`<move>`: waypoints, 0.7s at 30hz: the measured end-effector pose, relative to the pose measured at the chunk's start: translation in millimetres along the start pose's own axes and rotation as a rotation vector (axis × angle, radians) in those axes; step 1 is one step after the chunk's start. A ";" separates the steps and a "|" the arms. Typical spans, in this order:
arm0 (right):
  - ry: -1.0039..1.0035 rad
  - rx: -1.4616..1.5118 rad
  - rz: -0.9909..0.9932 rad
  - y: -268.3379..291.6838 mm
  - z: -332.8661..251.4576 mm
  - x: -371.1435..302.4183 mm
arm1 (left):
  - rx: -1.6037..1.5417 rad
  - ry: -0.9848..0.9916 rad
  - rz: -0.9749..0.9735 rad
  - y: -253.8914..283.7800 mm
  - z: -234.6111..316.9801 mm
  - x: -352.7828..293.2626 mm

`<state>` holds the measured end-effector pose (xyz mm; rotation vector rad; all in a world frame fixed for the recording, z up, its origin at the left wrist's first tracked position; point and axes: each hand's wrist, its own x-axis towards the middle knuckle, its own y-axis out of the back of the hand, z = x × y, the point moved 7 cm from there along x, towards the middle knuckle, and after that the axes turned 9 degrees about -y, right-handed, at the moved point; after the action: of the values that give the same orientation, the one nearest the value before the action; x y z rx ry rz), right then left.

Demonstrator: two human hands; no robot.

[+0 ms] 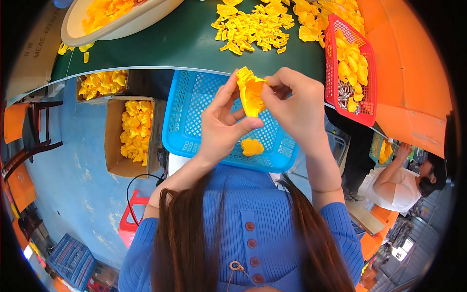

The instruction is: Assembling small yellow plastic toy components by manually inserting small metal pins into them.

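Between my two hands is a curved yellow plastic shell piece (251,95), held up over a blue plastic basket (182,104). My left hand (221,121) grips its left side and lower end, with the thumb near the bottom tip. On the piece's right edge, my right hand (294,100) pinches with thumb and forefinger; anything small between those fingertips is hidden. Below my hands another yellow piece (252,147) lies in the basket, which rests at my lap under the table edge.
The green table (160,51) carries a heap of small yellow parts (255,29), a cream basin (116,29) and a red basket (350,73) of yellow pieces and metal parts. Cardboard boxes (112,141) of yellow pieces stand at left. A co-worker (396,187) sits at right.
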<state>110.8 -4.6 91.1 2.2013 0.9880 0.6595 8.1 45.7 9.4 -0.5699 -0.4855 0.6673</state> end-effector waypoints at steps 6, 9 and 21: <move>-0.060 0.044 -0.074 -3.1 5.5 7.1 | 0.032 0.014 -0.022 0.3 -2.6 1.5; -0.012 0.065 -0.031 -2.2 2.7 6.8 | 0.007 0.008 0.011 3.1 -1.3 2.5; 0.082 -0.054 0.062 -5.5 -5.5 2.4 | -0.050 -0.003 0.012 7.6 -2.2 3.9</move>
<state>106.0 1.9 91.4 2.1804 0.9349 0.8016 8.8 52.5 3.8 -0.6192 -0.5028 0.6692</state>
